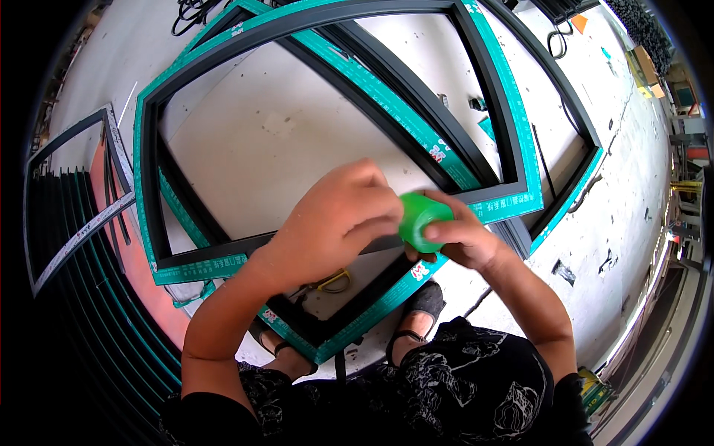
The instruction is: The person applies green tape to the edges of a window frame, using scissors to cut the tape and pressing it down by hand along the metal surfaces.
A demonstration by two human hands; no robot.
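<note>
A bright green roll of tape [416, 221], smeared by motion, is gripped by my right hand [465, 234], thumb across its face and fingers round its far side. Pressed up to the roll's left edge is my left hand [343, 204], its fingers closed in a pinch. What lies between those fingertips is hidden. Below both hands lie dark grey window frames with green protective film; the top frame [524, 195] rests across the others. Its near bar passes beneath my hands.
Yellow-handled scissors [335, 282] lie on the floor between the frames, near my feet. A smaller frame [123, 160] leans over a stack of dark profiles [82, 245] at the left. Scraps of film [563, 272] are scattered on the pale floor at the right.
</note>
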